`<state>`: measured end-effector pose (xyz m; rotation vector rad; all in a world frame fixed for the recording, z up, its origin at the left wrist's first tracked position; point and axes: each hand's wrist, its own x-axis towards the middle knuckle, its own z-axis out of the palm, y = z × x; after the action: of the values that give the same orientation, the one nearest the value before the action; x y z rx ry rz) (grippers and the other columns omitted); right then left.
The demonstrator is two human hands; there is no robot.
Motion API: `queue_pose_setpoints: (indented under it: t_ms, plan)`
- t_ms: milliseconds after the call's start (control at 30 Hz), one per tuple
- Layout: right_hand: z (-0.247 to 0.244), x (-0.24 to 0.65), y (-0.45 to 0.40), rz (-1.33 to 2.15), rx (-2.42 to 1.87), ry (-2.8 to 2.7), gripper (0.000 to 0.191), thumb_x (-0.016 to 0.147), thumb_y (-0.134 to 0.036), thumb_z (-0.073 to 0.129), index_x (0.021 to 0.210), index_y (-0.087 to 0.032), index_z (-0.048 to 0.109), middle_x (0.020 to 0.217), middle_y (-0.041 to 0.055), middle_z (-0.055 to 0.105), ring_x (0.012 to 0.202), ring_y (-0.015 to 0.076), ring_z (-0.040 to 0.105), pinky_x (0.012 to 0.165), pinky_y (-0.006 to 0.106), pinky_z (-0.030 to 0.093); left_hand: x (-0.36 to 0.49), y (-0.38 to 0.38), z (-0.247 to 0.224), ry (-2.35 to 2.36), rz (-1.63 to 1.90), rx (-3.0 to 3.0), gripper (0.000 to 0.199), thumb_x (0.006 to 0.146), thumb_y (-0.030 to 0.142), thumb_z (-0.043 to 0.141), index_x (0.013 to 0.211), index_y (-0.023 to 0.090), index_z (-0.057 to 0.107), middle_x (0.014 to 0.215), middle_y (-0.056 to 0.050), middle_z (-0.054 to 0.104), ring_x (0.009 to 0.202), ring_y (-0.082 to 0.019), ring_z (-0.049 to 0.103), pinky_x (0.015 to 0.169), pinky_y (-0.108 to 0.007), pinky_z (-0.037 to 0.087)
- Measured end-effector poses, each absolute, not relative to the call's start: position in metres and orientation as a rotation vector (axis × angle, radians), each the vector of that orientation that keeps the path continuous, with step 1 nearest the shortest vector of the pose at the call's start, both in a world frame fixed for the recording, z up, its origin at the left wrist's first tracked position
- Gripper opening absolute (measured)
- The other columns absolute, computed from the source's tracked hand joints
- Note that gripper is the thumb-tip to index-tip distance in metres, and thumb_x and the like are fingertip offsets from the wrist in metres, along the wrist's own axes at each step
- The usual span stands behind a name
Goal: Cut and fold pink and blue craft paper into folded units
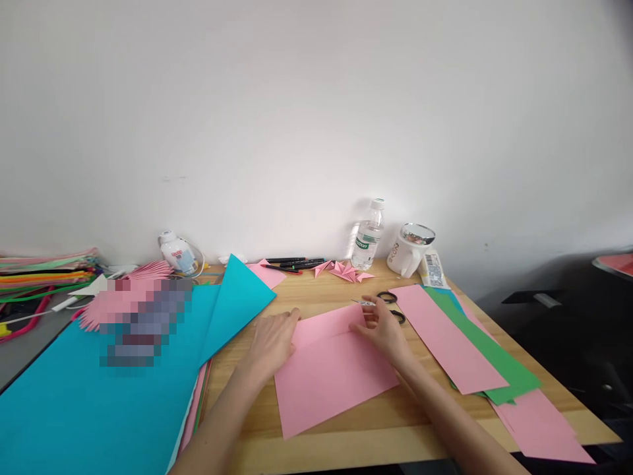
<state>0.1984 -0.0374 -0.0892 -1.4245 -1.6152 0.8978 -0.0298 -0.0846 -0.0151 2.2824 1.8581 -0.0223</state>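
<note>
A pink sheet of paper point(336, 382) lies on the wooden table point(277, 455), with a crease running across its upper part. My left hand point(274, 340) rests at the sheet's upper left edge, its fingers stretched forward. At the upper right corner, my right hand point(380, 330) has its thumb on the paper's face and its fingers curled behind the edge, gripping it. Scissors point(387, 297) lie just behind my right hand, partly hidden by it.
Pink strips point(450, 336) and green strips point(509, 376) lie at the right. Large blue sheets point(99, 402) cover the left. Along the wall stand a water bottle point(368, 237), a white mug point(408, 254), black pens point(297, 264) and folded pink pieces point(346, 271).
</note>
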Motion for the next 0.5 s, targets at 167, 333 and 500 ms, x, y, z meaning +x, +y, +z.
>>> queue_pose_setpoints:
  t_ms: [167, 333, 500]
  plan:
    - [-0.075, 0.202, -0.043, 0.035, -1.166, -2.167, 0.065, 0.077, -0.008, 0.049, 0.137, -0.019, 0.027, 0.135, 0.0132, 0.043, 0.131, 0.0290, 0.028, 0.104, 0.055, 0.027, -0.017, -0.099, -0.017, 1.789, -0.119, 2.477, 0.033, 0.077, 0.001, 0.033, 0.094, 0.017, 0.057, 0.089, -0.008, 0.065, 0.078, -0.022, 0.061, 0.063, -0.031, 0.041]
    - [-0.068, 0.203, -0.062, -0.120, -0.853, -2.540, 0.034, 0.087, -0.007, 0.038, 0.114, -0.018, 0.056, 0.112, 0.0101, 0.063, 0.112, 0.0238, 0.054, 0.094, 0.043, 0.045, -0.015, -0.113, -0.041, 1.731, -0.207, 2.668, 0.040, 0.077, -0.003, 0.033, 0.102, 0.014, 0.059, 0.097, -0.011, 0.065, 0.089, -0.024, 0.058, 0.069, -0.034, 0.048]
    - [-0.084, 0.204, -0.078, -0.149, -0.894, -2.649, 0.040, 0.086, -0.004, 0.037, 0.122, -0.013, 0.052, 0.120, 0.0136, 0.059, 0.115, 0.0247, 0.052, 0.094, 0.041, 0.046, -0.018, -0.123, -0.073, 1.763, -0.106, 2.831, 0.052, 0.074, -0.006, 0.029, 0.118, 0.006, 0.054, 0.113, -0.019, 0.060, 0.104, -0.029, 0.056, 0.084, -0.042, 0.048]
